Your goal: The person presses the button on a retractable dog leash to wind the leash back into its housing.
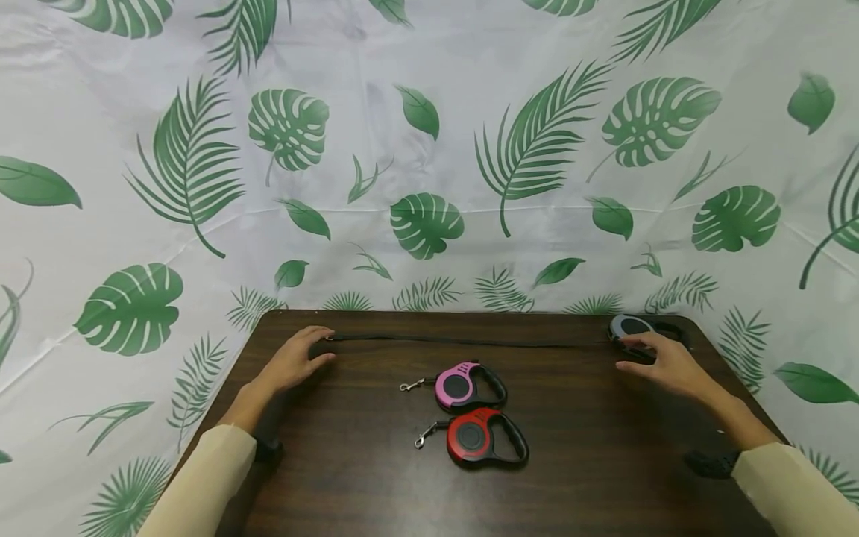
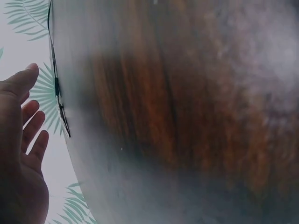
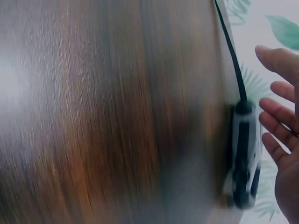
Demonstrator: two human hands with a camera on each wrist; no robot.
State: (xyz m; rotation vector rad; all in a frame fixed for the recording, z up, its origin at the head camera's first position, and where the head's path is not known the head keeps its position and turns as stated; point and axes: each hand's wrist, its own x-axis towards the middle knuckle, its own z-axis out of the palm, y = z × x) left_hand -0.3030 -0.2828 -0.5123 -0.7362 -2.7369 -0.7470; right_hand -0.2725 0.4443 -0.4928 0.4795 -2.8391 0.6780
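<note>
A grey retractable dog leash (image 1: pixel 629 328) lies at the back right of the table. Its black cord (image 1: pixel 456 341) runs almost straight along the back to a clip end at the left. My left hand (image 1: pixel 295 359) is beside that clip end, fingers loosely bent with nothing between them; the left wrist view shows a gap between the fingers and the cord (image 2: pixel 53 56). Over the grey leash's near side hovers my right hand (image 1: pixel 661 362). Seen from the right wrist, its relaxed fingers stand apart from the leash casing (image 3: pixel 244 149).
A pink retractable leash (image 1: pixel 456 386) lies mid-table, its metal clip pointing left. Just in front of it is a red one (image 1: pixel 468 436), also with its clip leftward. Behind the dark wooden table (image 1: pixel 362 477) hangs a white leaf-patterned cloth (image 1: pixel 429 164).
</note>
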